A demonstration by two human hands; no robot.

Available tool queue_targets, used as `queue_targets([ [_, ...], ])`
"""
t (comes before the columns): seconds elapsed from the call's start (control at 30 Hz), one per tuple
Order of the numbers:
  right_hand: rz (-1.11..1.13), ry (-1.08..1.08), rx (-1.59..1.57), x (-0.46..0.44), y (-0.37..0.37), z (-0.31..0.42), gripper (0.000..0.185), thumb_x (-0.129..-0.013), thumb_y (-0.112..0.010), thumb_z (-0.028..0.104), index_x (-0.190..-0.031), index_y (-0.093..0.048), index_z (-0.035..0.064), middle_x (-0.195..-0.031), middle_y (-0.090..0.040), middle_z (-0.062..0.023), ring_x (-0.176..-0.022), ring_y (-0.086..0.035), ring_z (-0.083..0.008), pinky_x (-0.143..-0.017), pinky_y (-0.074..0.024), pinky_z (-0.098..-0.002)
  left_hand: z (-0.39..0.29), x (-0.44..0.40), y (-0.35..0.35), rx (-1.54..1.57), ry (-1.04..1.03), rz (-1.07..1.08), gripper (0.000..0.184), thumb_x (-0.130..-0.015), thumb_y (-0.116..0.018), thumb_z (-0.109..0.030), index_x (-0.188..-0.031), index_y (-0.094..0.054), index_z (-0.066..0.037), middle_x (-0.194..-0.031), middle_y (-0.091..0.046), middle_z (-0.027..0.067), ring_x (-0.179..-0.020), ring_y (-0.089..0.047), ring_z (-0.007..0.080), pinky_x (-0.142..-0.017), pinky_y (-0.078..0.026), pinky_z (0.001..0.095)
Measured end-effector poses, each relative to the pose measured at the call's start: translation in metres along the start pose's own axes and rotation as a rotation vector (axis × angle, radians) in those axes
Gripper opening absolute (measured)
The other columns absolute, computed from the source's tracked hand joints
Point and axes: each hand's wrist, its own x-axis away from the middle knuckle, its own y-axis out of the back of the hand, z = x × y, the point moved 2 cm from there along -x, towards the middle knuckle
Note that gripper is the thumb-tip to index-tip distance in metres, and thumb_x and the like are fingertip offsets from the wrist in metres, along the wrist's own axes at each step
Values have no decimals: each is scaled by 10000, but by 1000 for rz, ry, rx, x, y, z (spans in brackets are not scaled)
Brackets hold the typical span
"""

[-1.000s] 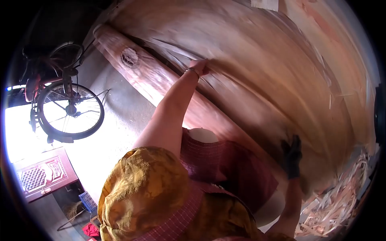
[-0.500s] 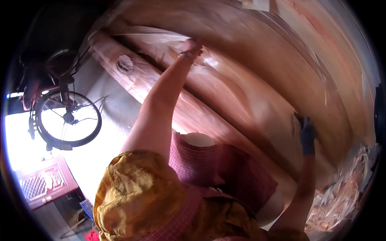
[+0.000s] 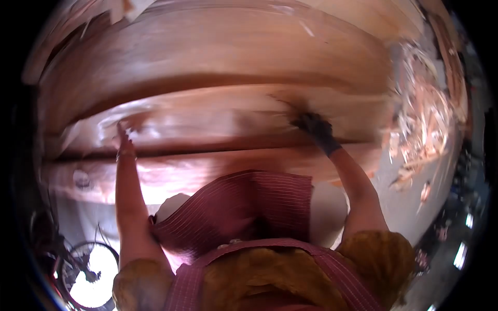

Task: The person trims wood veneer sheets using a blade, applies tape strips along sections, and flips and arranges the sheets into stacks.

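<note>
A long, thin sheet of wood veneer [image 3: 207,116] lies in front of me, shiny and wavy toward its left end. My left hand [image 3: 124,141], bare and with a bracelet at the wrist, rests at the near left part of this sheet, its fingers looking stretched out though blurred. Farther right, my right hand [image 3: 315,129] wears a dark grey glove and touches the veneer. Its fingers look curled, and whatever they hold is hidden in the blur. A dark crack or mark shows in the wood just beyond them.
A log-like wood piece [image 3: 218,165] with a knot runs along the near side. Beyond is a wide wood sheet [image 3: 233,52]. Wood scraps [image 3: 423,114] are heaped at right. A bicycle wheel [image 3: 91,274] stands lower left. My striped apron [image 3: 233,207] covers my lap.
My view has turned, so the wood now runs level and the bicycle sits lower left. Both hands stay at the veneer; the left fingers look more stretched out.
</note>
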Motion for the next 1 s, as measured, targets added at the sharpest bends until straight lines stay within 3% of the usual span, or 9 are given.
queue_targets([
  [0.07, 5, 17, -24, -11, 17, -1, 265, -847, -574, 260, -1094, -552, 166, -1004, -577, -78, -913, -597, -266, -682, -525, -422, 6, -23, 4, 127, 30, 144, 592, -820, -604, -559, -1198, -551, -106, -1163, -571, 51, -939, -521, 155, -736, -439, 304],
  [0.13, 14, 9, -33, -17, 20, -12, 289, -837, -586, 270, -1106, -550, 168, -1002, -579, -51, -927, -593, -243, -693, -524, -381, 6, -33, 0, 293, 58, 249, 672, -798, -614, -560, -1326, -414, -196, -1215, -506, 54, -1023, -498, 193, -875, -451, 312],
  [0.27, -160, -37, -45, -18, 74, -18, 178, -830, -580, 238, -986, -554, 155, -898, -576, -45, -861, -596, -238, -629, -520, -411, -17, -34, -20, 412, 82, 279, 259, -818, -654, -298, -959, -619, -83, -833, -609, 54, -668, -582, 160, -593, -535, 229],
  [0.47, -209, 2, 104, 24, 120, -16, 295, -804, -556, 195, -1099, -550, 177, -951, -544, -22, -892, -565, -198, -625, -519, -361, -18, -16, -6, 283, -62, 600, 236, -882, -592, -245, -1024, -630, -60, -989, -644, 67, -868, -635, 188, -742, -555, 293],
  [0.67, -32, -19, 63, 56, 88, -1, 339, -787, -538, 195, -1124, -541, 154, -972, -536, -32, -911, -553, -201, -668, -512, -356, 1, 4, 6, 258, 76, 407, 226, -872, -614, -239, -1007, -622, -58, -953, -642, 60, -847, -635, 173, -695, -564, 301],
  [0.87, -90, -8, -22, 72, 71, 8, 352, -821, -530, 213, -1169, -534, 162, -999, -544, -35, -907, -554, -216, -684, -515, -362, -5, 53, 15, 292, 116, 385, 266, -842, -643, -256, -1006, -610, -50, -917, -637, 65, -788, -639, 182, -611, -564, 301],
  [0.9, -127, -17, -67, 75, 68, 10, 352, -830, -531, 233, -1175, -532, 162, -1016, -546, -41, -911, -556, -219, -673, -515, -366, -10, 67, 16, 308, 186, 131, 267, -823, -662, -243, -980, -574, -45, -903, -618, 79, -759, -616, 182, -584, -541, 324],
  [0.97, -196, -41, -158, 86, 64, 13, 357, -848, -535, 273, -1188, -529, 163, -1050, -551, -53, -919, -559, -224, -651, -516, -376, 1, 67, 35, 39, 7, 7, 279, -825, -674, -251, -944, -531, -43, -877, -582, 82, -744, -587, 192, -593, -516, 339],
  [1.0, -58, -30, -168, 94, 61, 16, 325, -842, -557, 307, -1139, -544, 177, -1043, -559, -51, -911, -572, -227, -642, -516, -373, 15, 67, 43, -185, -177, -22, 290, -829, -678, -261, -923, -505, -48, -845, -555, 73, -718, -562, 193, -588, -498, 343],
])
